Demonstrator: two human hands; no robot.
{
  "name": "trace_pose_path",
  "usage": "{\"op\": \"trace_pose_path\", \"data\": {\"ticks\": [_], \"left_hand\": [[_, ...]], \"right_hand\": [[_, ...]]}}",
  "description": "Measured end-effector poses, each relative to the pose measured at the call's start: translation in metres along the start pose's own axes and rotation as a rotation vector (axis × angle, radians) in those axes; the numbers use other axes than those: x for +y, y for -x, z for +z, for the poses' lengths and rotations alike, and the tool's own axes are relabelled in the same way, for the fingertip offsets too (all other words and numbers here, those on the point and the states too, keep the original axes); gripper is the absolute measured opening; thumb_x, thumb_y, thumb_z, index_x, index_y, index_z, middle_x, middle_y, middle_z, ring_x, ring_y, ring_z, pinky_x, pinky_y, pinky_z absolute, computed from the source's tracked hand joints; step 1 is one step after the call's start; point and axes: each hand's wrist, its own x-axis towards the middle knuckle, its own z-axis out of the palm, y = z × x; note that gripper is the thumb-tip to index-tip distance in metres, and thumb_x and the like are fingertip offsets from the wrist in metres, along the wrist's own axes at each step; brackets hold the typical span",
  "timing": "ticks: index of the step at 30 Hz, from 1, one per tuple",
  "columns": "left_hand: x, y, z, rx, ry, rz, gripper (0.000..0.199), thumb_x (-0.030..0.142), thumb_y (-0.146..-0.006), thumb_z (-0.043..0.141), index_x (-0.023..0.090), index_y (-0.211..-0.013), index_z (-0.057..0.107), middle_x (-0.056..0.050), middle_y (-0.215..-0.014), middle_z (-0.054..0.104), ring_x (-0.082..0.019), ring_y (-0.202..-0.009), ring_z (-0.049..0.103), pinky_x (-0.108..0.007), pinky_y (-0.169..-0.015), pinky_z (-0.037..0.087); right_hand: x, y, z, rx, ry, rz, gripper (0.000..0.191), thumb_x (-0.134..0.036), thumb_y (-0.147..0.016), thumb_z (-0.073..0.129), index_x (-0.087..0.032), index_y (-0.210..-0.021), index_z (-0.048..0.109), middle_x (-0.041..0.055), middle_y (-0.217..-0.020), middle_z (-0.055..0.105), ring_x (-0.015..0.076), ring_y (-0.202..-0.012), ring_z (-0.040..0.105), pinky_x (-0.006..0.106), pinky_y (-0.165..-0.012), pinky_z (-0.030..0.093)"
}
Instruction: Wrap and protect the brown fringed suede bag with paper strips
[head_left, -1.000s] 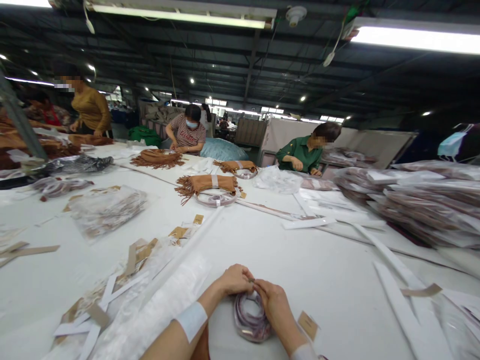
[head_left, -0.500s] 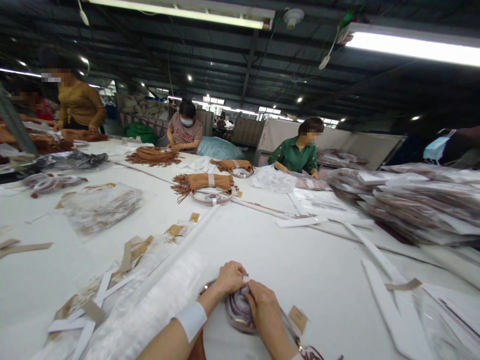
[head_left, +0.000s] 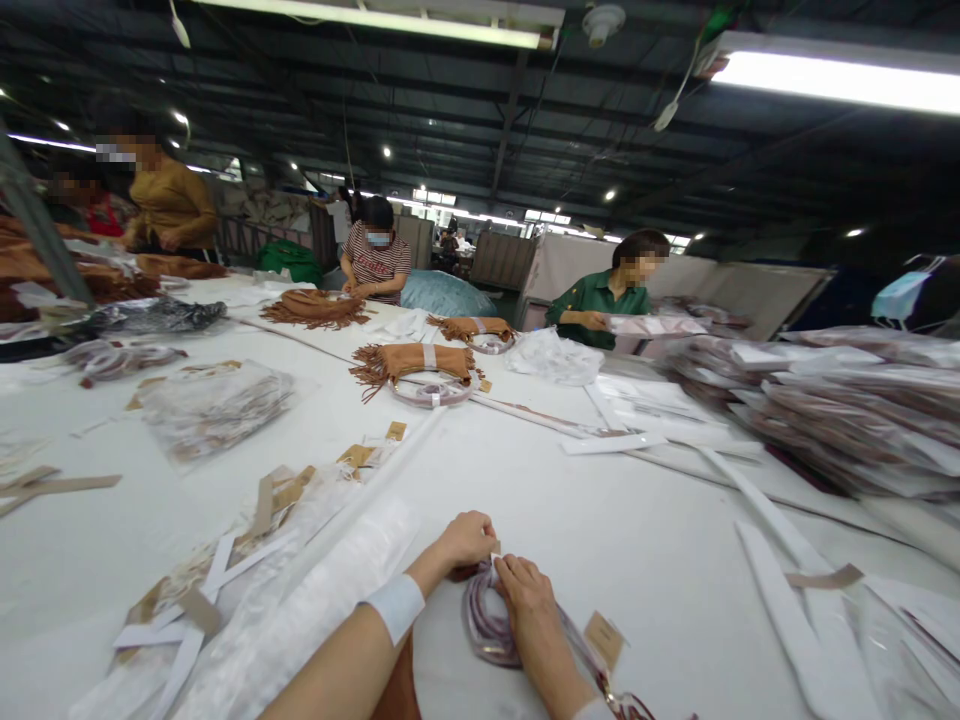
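A coiled bag strap in a clear wrap [head_left: 480, 640] lies on the white table at the front. My left hand [head_left: 471, 538] is closed at the coil's far edge, pinching a small pale strip [head_left: 495, 550]. My right hand [head_left: 534, 610] lies over the coil's right side, thumb and fingers closed on it by the strip. The strap's free end runs right to a metal clasp [head_left: 604, 685], beside a tan card tag [head_left: 604, 638]. Brown suede-like material [head_left: 401, 685] shows partly under my left forearm.
Left of my arms lie crumpled plastic [head_left: 300, 590], white paper strips [head_left: 217, 575] and tags. Ahead sits a rolled brown fringed bag [head_left: 429, 360]. Plastic-wrapped goods [head_left: 847, 410] are piled at the right. A co-worker in green [head_left: 604, 300] and others work across the table.
My hands stay at the coil, and the pale strip is still between them. The co-worker in green has raised a flat wrapped package from the table. The whole view has shifted slightly.
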Motion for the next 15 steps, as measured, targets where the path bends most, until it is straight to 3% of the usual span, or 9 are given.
{"op": "trace_pose_path", "data": {"ticks": [2,5,9,11,15], "left_hand": [[0.000,-0.001,-0.003,-0.005,-0.002,0.027,0.020,0.017,-0.068,0.058,0.014,-0.084,0.069,-0.005,-0.083,0.069,-0.017,-0.079,0.060,-0.027,-0.076,0.046],[-0.003,0.004,-0.005,-0.105,0.026,0.054,0.025,0.016,-0.068,0.057,0.013,-0.090,0.069,-0.002,-0.076,0.067,-0.015,-0.070,0.058,-0.025,-0.067,0.045],[-0.010,0.016,-0.007,-0.220,0.050,0.106,0.053,0.014,-0.055,0.070,0.017,-0.108,0.064,0.002,-0.078,0.067,-0.013,-0.069,0.057,-0.022,-0.063,0.045],[-0.012,0.021,-0.006,-0.195,0.044,0.124,0.060,0.015,-0.052,0.073,0.019,-0.111,0.062,0.001,-0.088,0.068,-0.016,-0.078,0.059,-0.024,-0.069,0.046],[-0.012,0.025,-0.003,-0.147,0.029,0.119,0.056,0.016,-0.051,0.073,0.021,-0.105,0.064,0.000,-0.095,0.070,-0.020,-0.086,0.062,-0.028,-0.075,0.048]], "right_hand": [[0.001,0.002,-0.002,-0.005,-0.078,0.022,0.030,-0.016,-0.088,0.045,-0.024,-0.112,0.062,0.0061,-0.110,0.066,0.0247,-0.101,0.056,0.036,-0.081,0.045],[-0.002,0.003,-0.008,0.025,-0.234,0.116,0.030,-0.025,-0.091,0.044,-0.022,-0.116,0.059,0.0076,-0.109,0.065,0.0238,-0.101,0.057,0.037,-0.086,0.046],[-0.008,-0.003,-0.015,0.086,-0.337,0.278,0.045,-0.027,-0.082,0.051,-0.013,-0.125,0.052,0.0102,-0.095,0.065,0.0252,-0.090,0.059,0.039,-0.081,0.049],[-0.010,-0.007,-0.019,0.083,-0.366,0.305,0.040,-0.027,-0.079,0.054,-0.014,-0.117,0.057,0.0100,-0.092,0.065,0.0255,-0.088,0.060,0.040,-0.080,0.049],[-0.014,-0.008,-0.029,0.103,-0.432,0.294,0.019,-0.033,-0.080,0.054,-0.020,-0.090,0.063,0.0076,-0.091,0.065,0.0240,-0.088,0.060,0.037,-0.080,0.049]]}}
